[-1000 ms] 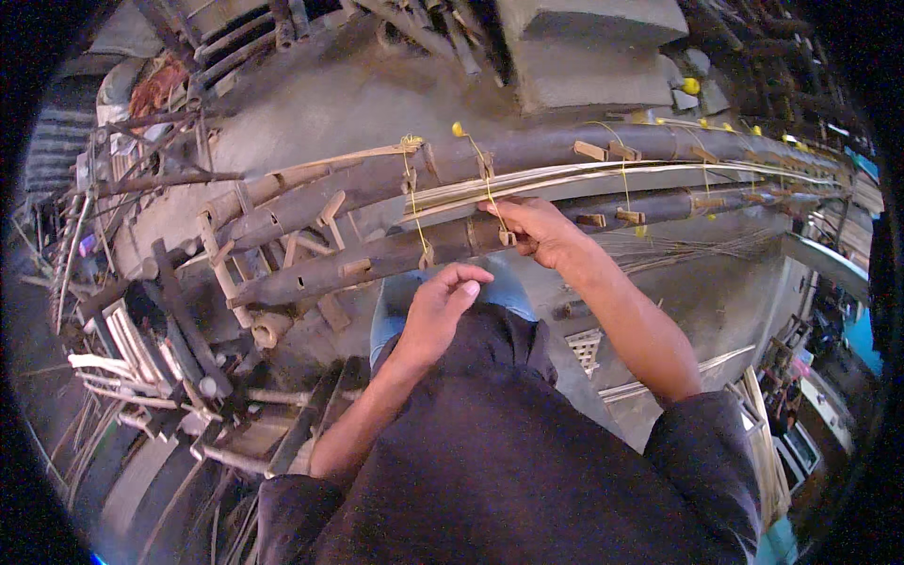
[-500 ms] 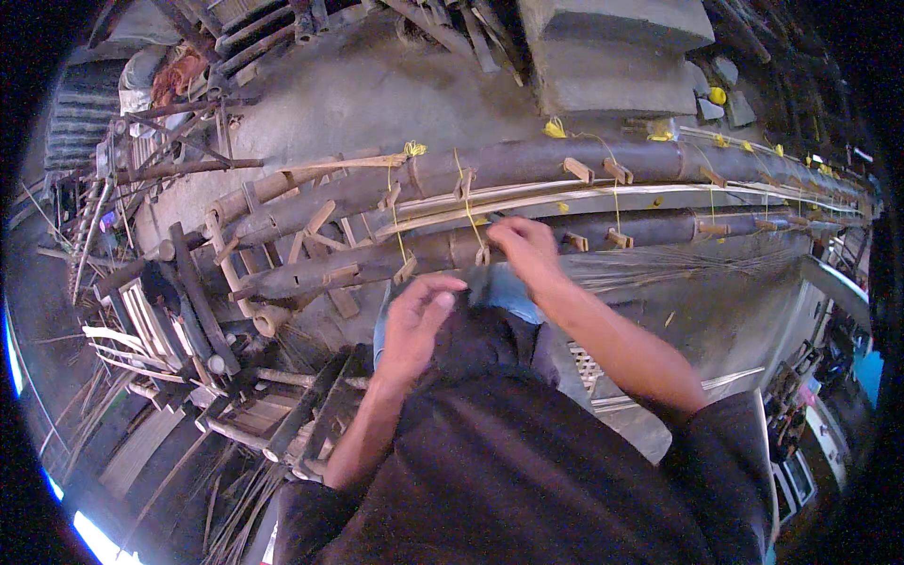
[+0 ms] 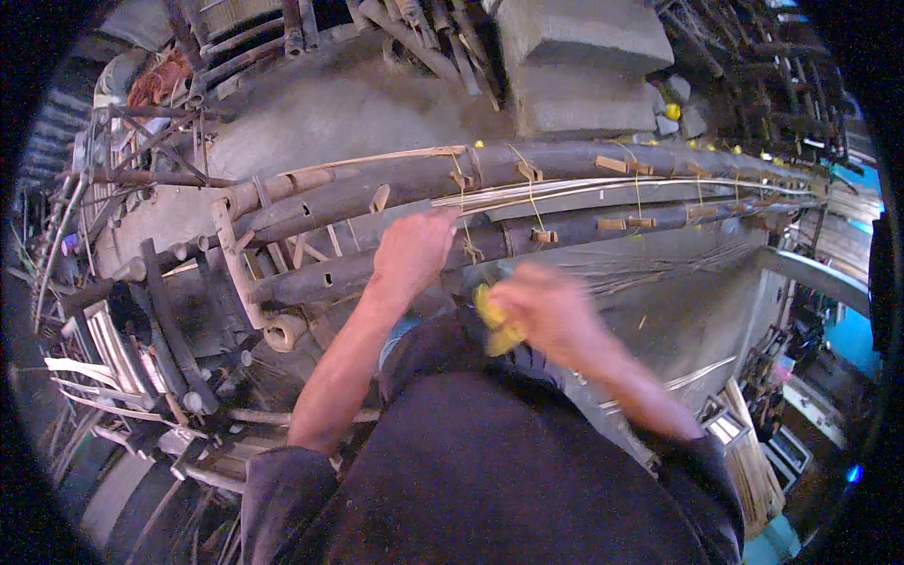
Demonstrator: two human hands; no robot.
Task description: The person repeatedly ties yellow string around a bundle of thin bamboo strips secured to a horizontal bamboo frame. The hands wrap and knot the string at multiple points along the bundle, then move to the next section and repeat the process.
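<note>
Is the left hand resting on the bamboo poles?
Yes, the left hand lies on the lower bamboo pole, while the blurred right hand holds something yellow below it.

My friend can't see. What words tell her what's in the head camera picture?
A person's left hand rests on a long dark bamboo pole, while the blurred right hand holds something yellow beside it. More poles, tied with thin strips, lie across a grey floor.

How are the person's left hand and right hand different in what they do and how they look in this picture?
The left hand rests on the lower dark bamboo pole and looks sharp; the right hand is off the poles, near the lap, and is blurred. The right hand holds something yellow; the left hand holds no separate object. Both are bare.
</note>
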